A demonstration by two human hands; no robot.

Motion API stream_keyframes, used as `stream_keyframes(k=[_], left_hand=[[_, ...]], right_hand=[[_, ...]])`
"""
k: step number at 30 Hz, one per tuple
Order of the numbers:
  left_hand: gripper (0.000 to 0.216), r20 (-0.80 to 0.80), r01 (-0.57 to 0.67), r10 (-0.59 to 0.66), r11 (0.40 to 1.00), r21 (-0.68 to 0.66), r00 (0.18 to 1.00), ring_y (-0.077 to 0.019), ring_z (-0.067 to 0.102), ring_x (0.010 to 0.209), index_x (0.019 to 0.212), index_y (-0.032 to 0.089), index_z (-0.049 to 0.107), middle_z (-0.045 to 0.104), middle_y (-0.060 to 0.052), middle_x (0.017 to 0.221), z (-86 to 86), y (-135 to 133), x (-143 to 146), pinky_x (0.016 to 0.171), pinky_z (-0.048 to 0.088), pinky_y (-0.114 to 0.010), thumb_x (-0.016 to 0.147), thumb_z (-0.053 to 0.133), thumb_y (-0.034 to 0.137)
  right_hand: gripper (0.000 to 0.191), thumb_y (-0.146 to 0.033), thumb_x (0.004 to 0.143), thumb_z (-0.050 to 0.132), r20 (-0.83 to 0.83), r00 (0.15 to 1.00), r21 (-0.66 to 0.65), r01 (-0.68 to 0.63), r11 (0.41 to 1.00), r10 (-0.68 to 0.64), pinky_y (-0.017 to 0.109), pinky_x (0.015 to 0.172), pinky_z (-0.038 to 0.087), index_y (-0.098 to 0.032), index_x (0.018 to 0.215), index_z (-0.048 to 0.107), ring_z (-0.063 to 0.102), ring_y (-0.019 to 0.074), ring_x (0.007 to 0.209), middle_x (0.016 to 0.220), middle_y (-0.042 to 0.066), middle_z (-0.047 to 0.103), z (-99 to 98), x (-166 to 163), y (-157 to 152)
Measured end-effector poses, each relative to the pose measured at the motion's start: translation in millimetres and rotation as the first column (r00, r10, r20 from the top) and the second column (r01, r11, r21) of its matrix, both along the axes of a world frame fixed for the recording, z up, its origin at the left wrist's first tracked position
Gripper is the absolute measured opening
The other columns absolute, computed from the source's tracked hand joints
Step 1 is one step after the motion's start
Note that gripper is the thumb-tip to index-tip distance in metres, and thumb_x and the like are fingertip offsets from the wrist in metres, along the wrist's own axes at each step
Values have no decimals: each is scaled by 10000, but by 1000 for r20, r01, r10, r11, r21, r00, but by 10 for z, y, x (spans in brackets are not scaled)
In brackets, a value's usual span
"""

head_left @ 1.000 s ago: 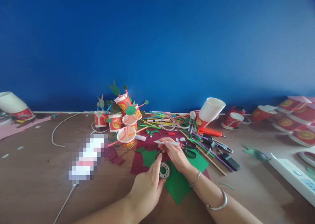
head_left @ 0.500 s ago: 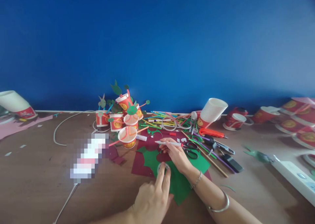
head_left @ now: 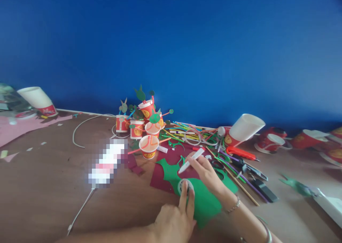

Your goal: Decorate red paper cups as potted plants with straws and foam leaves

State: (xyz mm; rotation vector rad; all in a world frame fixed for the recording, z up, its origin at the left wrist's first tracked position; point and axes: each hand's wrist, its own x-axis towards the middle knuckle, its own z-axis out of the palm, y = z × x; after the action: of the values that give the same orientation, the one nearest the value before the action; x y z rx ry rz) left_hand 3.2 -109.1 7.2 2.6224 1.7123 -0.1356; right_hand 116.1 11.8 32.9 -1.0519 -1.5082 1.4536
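Observation:
My left hand (head_left: pixel 175 218) presses two outstretched fingertips onto a small white round disc (head_left: pixel 184 186). That disc lies on a sheet of green paper (head_left: pixel 207 198) with curved pieces cut out of its far edge. Between the fingers and thumb of my right hand (head_left: pixel 205 172) is a white marker (head_left: pixel 198 154), slanted with its tip down and to the left, just beyond the disc. Whether the tip touches the paper, I cannot tell. Dark red paper (head_left: pixel 161 180) lies beneath the green sheet. A pair of scissors (head_left: pixel 219 173) is partly hidden behind my right hand.
Red paper cups (head_left: pixel 149 150) with straw arms and green paper shapes stand beyond the sheet. Behind lie many straws (head_left: pixel 184 129). A red-orange utility knife (head_left: pixel 243 152), a black key fob (head_left: pixel 264 190) and a stacked white cup (head_left: pixel 246 127) are rightward. A blurred-out phone (head_left: pixel 107 164) lies left.
The view has turned, so the table's things sit further right. The marker has swung from nearly level to a steep slant, its tip nearer the disc. My left fingers stay on the disc.

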Motion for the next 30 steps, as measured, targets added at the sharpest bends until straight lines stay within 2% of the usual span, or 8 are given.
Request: stream_keyframes(k=[2, 6, 10, 13, 16, 18, 24, 30], left_hand=[[709, -7, -16, 16, 999, -38, 1000, -237, 667, 498, 1442, 160, 273, 315, -298, 1417, 20, 17, 11, 374, 536, -351, 841, 542, 423], [620, 24, -4, 6, 998, -69, 1000, -252, 683, 541, 1438, 185, 283, 417, -303, 1362, 46, 35, -24, 415, 544, -364, 898, 411, 462], [574, 73, 31, -28, 999, -34, 997, -249, 696, 591, 1426, 188, 312, 505, -297, 1291, 28, 29, -72, 442, 548, -340, 932, 282, 479], [571, 62, 43, -42, 999, -12, 997, -254, 695, 592, 1418, 180, 331, 528, -294, 1261, 19, 24, -75, 430, 543, -335, 929, 303, 474], [561, 52, 47, -47, 999, 8, 998, -240, 686, 555, 1399, 183, 371, 572, -272, 1204, 17, 20, -71, 418, 541, -331, 925, 312, 479], [556, 54, 57, -59, 998, 28, 997, -230, 681, 542, 1382, 178, 400, 602, -251, 1153, 12, 20, -75, 419, 542, -325, 924, 316, 480], [549, 49, 64, -68, 995, 82, 996, -237, 686, 567, 1373, 185, 417, 627, -224, 1094, -8, 33, -87, 432, 549, -328, 915, 349, 480], [563, 34, 54, -58, 994, 98, 998, -219, 675, 524, 1406, 197, 362, 587, -264, 1182, -10, 14, -78, 397, 529, -304, 920, 329, 479]], right_hand=[[325, -472, 852, 523, 229, 966, 65, -143, 988, 124, 266, 521, 344, -194, 686, 554, 471, 134, 569, 615, -10, 547, 100, -40, -22], [329, -408, 872, 489, 628, 749, 124, -365, 923, 212, 247, 475, 258, -189, 626, 497, 395, 99, 505, 546, -34, 486, 265, -186, -59], [305, -337, 882, 473, 828, 525, 121, -515, 849, 200, 247, 503, 244, -176, 624, 496, 424, 95, 524, 579, -23, 508, 384, -330, -74], [304, -348, 908, 445, 894, 419, 157, -625, 765, 160, 258, 544, 266, -167, 685, 545, 505, 123, 595, 649, 15, 583, 389, -384, -76], [329, -393, 926, 413, 918, 363, 171, -725, 667, 159, 270, 600, 314, -163, 766, 587, 579, 165, 692, 748, 57, 646, 344, -397, -81], [351, -422, 930, 397, 931, 328, 156, -754, 639, 160, 281, 624, 341, -163, 815, 604, 605, 194, 735, 790, 76, 665, 318, -400, -89], [359, -431, 919, 410, 946, 283, 125, -766, 630, 156, 307, 655, 383, -153, 885, 635, 630, 237, 777, 814, 102, 678, 293, -433, -96], [385, -453, 920, 400, 944, 289, 114, -738, 665, 159, 289, 620, 366, -160, 858, 641, 623, 220, 735, 792, 89, 676, 245, -458, -27]])
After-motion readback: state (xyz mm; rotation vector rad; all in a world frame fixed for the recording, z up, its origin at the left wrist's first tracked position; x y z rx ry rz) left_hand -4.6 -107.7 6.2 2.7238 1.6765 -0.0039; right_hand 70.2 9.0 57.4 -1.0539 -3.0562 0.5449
